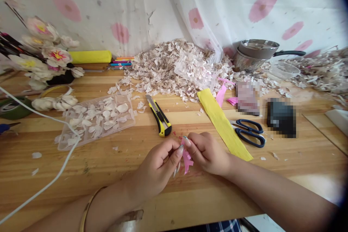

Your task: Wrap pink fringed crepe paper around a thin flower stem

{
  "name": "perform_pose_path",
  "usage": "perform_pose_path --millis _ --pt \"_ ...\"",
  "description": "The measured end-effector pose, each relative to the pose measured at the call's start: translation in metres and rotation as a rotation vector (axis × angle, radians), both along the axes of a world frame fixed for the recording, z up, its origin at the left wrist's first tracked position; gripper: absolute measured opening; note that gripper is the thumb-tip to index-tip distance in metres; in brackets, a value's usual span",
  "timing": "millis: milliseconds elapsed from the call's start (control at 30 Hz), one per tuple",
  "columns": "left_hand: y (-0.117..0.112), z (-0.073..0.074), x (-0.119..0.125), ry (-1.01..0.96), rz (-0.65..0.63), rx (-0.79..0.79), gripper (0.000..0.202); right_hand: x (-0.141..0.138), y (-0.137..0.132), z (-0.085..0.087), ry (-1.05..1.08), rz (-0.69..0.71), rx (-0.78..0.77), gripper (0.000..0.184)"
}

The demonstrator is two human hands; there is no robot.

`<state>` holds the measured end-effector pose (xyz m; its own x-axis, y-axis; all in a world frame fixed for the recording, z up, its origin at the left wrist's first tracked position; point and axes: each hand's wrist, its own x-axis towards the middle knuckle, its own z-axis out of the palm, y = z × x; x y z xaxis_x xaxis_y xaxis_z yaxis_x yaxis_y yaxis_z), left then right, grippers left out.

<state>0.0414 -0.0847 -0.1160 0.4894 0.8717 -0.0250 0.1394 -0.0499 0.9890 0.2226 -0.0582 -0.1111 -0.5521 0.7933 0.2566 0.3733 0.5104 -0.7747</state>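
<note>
1. Pink paper (187,163): located between the two hands, at the fingertips; its cut, ragged lower end hangs below them, above the wooden table (108,181).
2. Left hand (159,165): fingers curled, thumb against index finger, pinching the paper from its left side.
3. Right hand (208,154): fingers folded in, thumb extended towards the left thumb, gripping the paper at its upper part. The thumb tips are close together; whether they touch cannot be determined.
4. Utility knife (159,116): lies beyond the left hand, near its knuckles.
5. Yellow strip (224,123): lies flat beyond the right hand, running diagonally towards the right forearm.
6. Scissors (249,132): lie just beside the strip, on its right.
</note>
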Motion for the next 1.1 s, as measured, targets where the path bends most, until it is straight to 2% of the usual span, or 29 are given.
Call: perform_pose_path --millis 233,400,500,633,733,967,1100 --pt "0.0006 -0.0014 -0.0002 -0.029 0.029 0.011 0.026 0.0011 0.0045 -0.0045 0.207 0.005 -0.146 0.04" --pt "0.0006 -0.0031 -0.0012 -0.042 0.041 -0.005 0.027 0.0022 0.006 -0.0052 0.306 0.122 -0.17 0.028" --pt "0.0012 -0.0027 -0.0008 -0.03 0.039 -0.002 0.028 0.0013 0.0042 -0.0053 0.254 0.091 -0.124 0.024" --pt "0.001 0.0013 0.0003 0.029 0.007 0.023 0.031 0.0007 0.0014 -0.0028 0.071 0.026 -0.009 0.031" --pt "0.0003 0.0036 0.001 0.056 -0.009 0.031 0.033 0.0003 0.0006 -0.0006 0.01 -0.004 0.004 0.035" --pt "0.001 -0.0017 0.0006 -0.019 0.051 0.002 0.028 0.0033 0.0052 0.0017 0.202 -0.007 -0.133 0.047" --pt "0.0021 -0.0035 0.0004 -0.062 0.057 -0.019 0.027 0.0037 0.0059 -0.0002 0.267 0.08 -0.178 0.033"
